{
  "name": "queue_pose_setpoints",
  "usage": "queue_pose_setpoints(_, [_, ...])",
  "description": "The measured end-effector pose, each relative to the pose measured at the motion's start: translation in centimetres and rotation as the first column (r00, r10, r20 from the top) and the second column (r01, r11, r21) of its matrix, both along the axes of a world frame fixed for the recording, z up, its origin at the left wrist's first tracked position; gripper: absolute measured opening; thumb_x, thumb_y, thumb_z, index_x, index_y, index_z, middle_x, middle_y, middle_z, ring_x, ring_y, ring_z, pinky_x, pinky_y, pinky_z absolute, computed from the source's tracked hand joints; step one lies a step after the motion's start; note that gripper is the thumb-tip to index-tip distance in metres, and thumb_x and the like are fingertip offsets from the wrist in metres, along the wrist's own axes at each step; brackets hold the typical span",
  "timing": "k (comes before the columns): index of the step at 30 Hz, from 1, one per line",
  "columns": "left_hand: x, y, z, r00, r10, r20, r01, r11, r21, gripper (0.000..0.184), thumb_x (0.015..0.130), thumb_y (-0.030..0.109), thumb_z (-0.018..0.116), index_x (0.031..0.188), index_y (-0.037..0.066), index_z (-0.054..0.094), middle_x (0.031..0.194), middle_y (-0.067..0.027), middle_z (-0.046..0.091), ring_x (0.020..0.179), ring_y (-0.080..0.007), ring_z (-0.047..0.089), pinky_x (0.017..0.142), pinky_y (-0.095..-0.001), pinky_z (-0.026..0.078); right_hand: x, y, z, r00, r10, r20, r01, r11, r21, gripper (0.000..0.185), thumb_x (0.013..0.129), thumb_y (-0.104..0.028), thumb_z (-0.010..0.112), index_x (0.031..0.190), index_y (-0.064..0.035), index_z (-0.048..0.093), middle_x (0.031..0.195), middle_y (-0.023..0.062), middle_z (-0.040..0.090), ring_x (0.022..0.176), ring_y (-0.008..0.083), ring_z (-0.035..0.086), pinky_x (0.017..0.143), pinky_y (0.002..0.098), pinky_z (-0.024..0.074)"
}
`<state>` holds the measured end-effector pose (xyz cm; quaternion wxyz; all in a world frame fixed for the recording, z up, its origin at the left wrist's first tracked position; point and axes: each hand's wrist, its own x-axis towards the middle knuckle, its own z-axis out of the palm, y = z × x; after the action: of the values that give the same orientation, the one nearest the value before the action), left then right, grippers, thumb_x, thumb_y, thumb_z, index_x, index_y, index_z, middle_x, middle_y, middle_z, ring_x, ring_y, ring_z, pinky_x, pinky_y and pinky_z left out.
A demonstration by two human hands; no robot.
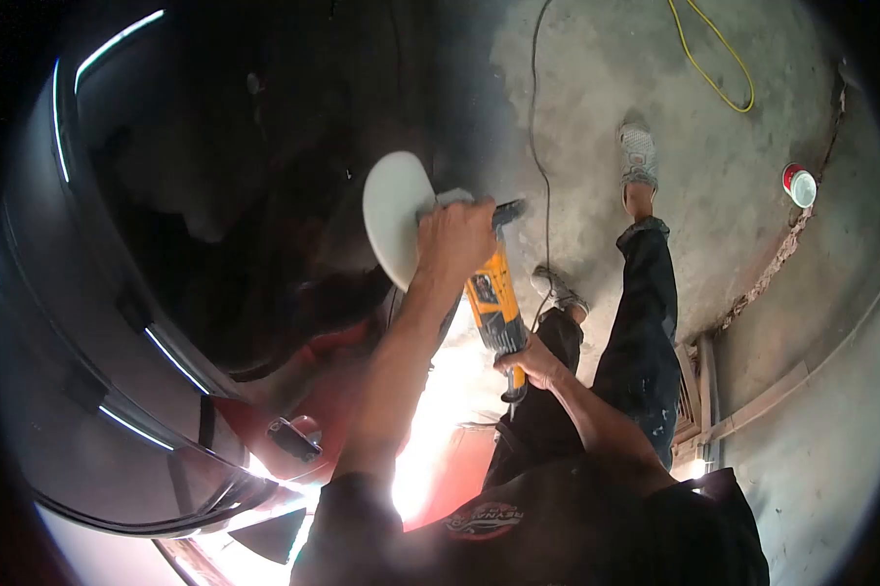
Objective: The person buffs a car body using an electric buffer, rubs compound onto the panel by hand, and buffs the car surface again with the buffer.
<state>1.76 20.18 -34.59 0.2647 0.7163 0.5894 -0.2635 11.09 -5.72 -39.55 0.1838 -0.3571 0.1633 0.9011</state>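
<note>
A yellow and black polisher (493, 293) with a large white round pad (396, 220) is between my hands. My left hand (456, 239) is wrapped over the head of the tool, just behind the pad. Lower down, my right hand (534, 361) grips the rear handle. The pad faces a glossy dark car panel (215, 195) on the left; whether it touches the panel I cannot tell. Bright glare lies beside my left forearm.
A dark cord (534, 127) runs down the concrete floor past my shoes. A yellow cable (710, 59) lies at the upper right. Near the cracked floor edge stands a red and white container (799, 186). A wall (811, 430) is on the right.
</note>
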Motion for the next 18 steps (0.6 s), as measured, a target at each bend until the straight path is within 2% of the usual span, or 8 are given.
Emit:
queue_pose_setpoints(1, [0.3,1.3,-1.1,1.000,-0.011,0.028,0.010,0.999,0.037,0.021,0.075,0.010,0.068,0.096,0.005,0.070,0.086,-0.0206,0.071,0.080,-0.0413,0.069,0.074,-0.0513,0.055,0.3,1.2,-1.3,1.000,0.017,0.014,-0.018,0.999,0.030,0.043,0.065,0.012,0.076,0.102,-0.0044,0.060,0.078,0.0047,0.066,0.070,0.0175,0.065,0.066,0.0335,0.0523])
queue_pose_setpoints(3, [1.6,4.2,-2.0,1.000,-0.005,-0.001,0.005,1.000,0.029,0.017,0.076,0.009,0.067,0.093,0.006,0.070,0.089,-0.0203,0.071,0.083,-0.0417,0.069,0.076,-0.0514,0.055,1.4,3.7,-2.5,0.999,0.047,-0.002,-0.047,0.997,0.056,0.055,0.065,0.011,0.074,0.114,-0.0050,0.057,0.085,0.0047,0.064,0.069,0.0161,0.063,0.065,0.0329,0.0548])
queue_pose_setpoints(8, [2.7,10.8,-4.5,0.998,-0.059,-0.028,0.062,0.991,0.115,0.013,0.080,0.013,0.065,0.090,0.007,0.071,0.086,-0.0191,0.071,0.085,-0.0402,0.070,0.078,-0.0510,0.055,2.3,10.6,-6.4,0.993,0.095,0.063,-0.104,0.983,0.150,0.060,0.065,0.012,0.075,0.120,-0.0037,0.056,0.092,0.0073,0.066,0.078,0.0209,0.066,0.069,0.0355,0.0551])
queue_pose_setpoints(11, [4.0,12.6,-4.7,0.998,-0.038,-0.057,0.046,0.989,0.138,0.018,0.079,0.010,0.066,0.096,0.006,0.071,0.092,-0.0220,0.071,0.088,-0.0421,0.068,0.080,-0.0513,0.055,2.5,12.4,-7.6,0.997,0.051,0.056,-0.059,0.985,0.165,0.058,0.066,0.013,0.074,0.118,-0.0040,0.055,0.092,0.0078,0.065,0.078,0.0211,0.066,0.071,0.0361,0.0548])
queue_pose_setpoints(14, [5.6,12.8,-5.0,0.992,-0.078,-0.096,0.090,0.987,0.130,0.025,0.081,0.013,0.067,0.105,0.009,0.073,0.097,-0.0216,0.072,0.092,-0.0402,0.069,0.084,-0.0493,0.055,3.0,12.5,-8.7,0.998,-0.021,0.063,0.011,0.987,0.159,0.055,0.067,0.013,0.074,0.115,-0.0041,0.055,0.089,0.0077,0.064,0.076,0.0206,0.065,0.070,0.0360,0.0547])
queue_pose_setpoints(18, [6.4,14.0,-5.9,0.989,-0.114,-0.094,0.135,0.956,0.260,0.036,0.083,0.019,0.070,0.118,0.013,0.072,0.104,-0.0197,0.072,0.095,-0.0366,0.070,0.088,-0.0456,0.056,3.8,14.7,-9.6,0.994,-0.084,0.076,0.064,0.971,0.229,0.053,0.067,0.013,0.074,0.113,-0.0026,0.055,0.087,0.0085,0.064,0.073,0.0207,0.066,0.069,0.0361,0.0548])
